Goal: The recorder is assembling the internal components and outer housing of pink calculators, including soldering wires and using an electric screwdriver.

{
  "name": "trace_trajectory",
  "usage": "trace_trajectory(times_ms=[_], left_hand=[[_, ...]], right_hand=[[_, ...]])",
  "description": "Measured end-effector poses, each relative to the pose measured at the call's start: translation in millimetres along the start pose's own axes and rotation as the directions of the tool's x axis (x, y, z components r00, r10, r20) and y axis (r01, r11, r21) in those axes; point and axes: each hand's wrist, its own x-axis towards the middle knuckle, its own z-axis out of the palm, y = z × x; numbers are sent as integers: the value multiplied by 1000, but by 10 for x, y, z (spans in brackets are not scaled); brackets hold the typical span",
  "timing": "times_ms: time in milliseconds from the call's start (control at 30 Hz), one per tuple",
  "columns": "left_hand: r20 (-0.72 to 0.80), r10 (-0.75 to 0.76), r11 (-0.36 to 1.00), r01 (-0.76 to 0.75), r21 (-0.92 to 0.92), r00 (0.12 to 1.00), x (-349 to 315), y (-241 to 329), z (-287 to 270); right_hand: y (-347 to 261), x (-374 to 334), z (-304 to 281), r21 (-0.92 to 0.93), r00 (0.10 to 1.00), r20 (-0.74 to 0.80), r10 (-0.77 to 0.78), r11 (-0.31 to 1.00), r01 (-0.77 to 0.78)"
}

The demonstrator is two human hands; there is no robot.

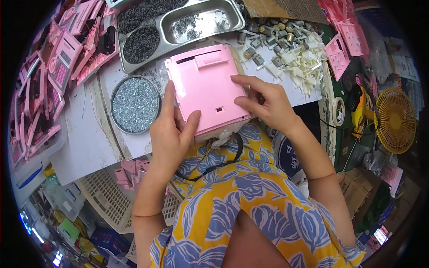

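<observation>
A flat pink plastic casing [205, 91] lies near the table's front edge, with a long slot and a raised block at its far end and a small square hole near its close end. My left hand [172, 125] grips its left side, thumb on top by the near corner. From the right, my right hand [266, 100] holds the opposite edge, thumb and index finger on the rim. Clear plastic wrap [221, 139] shows under the casing's near edge. What lies beneath the casing is hidden.
A round dish of small silvery screws [135, 105] stands left. Behind is a steel compartment tray [165, 24] with dark screws. Small motors [272, 38] and white plastic parts [304, 69] lie right. Pink parts [58, 67] pile up far left; a yellow fan [395, 120] is far right.
</observation>
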Motion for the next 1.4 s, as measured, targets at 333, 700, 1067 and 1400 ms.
trace_trajectory(times_ms=[333,700,1067,1400], left_hand=[[51,-152,977,158,-143,987,-223,-168,-67],[-205,238,850,-101,517,949,216,-696,-769],[-175,241,844,-117,523,955,357,-814,-909],[-154,578,815,-557,161,801,85,40,-211]], right_hand=[[-286,94,-42,-472,987,145,-63,872,125],[-1322,1896,-717,556,818,-554,-153,664,501],[-1196,2072,-377,697,902,59,-427,665,269],[-1146,686,-60,834,896,-102,-432,454,314]])
